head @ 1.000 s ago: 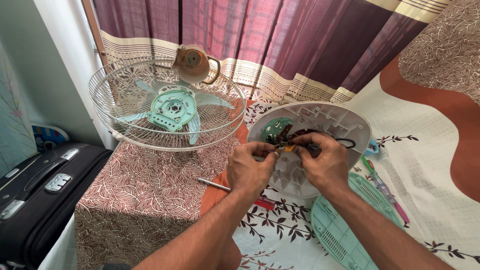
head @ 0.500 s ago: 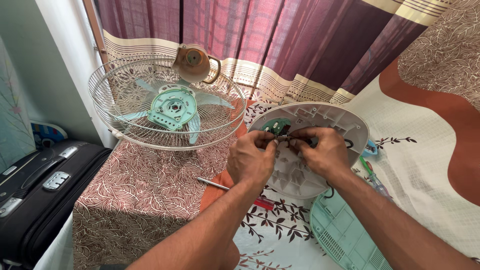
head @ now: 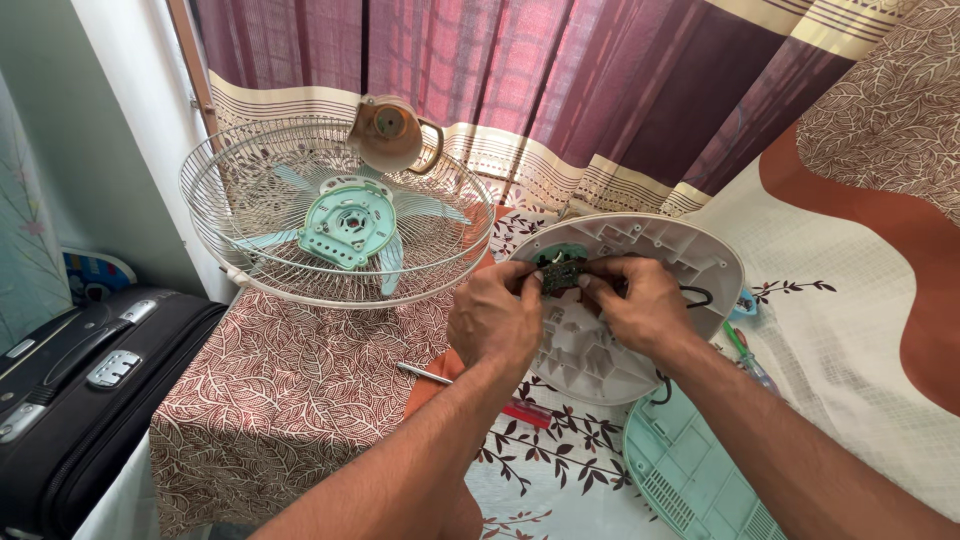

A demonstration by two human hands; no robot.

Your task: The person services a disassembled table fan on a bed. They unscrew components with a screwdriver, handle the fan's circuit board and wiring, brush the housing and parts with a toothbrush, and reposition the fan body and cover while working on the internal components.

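Note:
A round white plastic fan base (head: pixel 650 250) lies upside down on the bed, its ribbed inside facing me. Both hands pinch a small dark green circuit board (head: pixel 563 272) with wires at the base's upper left part. My left hand (head: pixel 495 318) grips the board's left end. My right hand (head: pixel 635 305) holds its right end, partly covering black wires (head: pixel 698 293) that loop out to the right.
A wire fan guard (head: pixel 300 215) with mint green blades stands behind on the patterned cloth. A red-handled screwdriver (head: pixel 470 388) lies under my left forearm. A mint green vented cover (head: pixel 690 480) sits lower right, another screwdriver (head: pixel 745 355) beside it. A black suitcase (head: pixel 80 390) stands left.
Both hands have shifted slightly up and left on the base and closed together over the circuit board. The fan guard and tools have stayed put.

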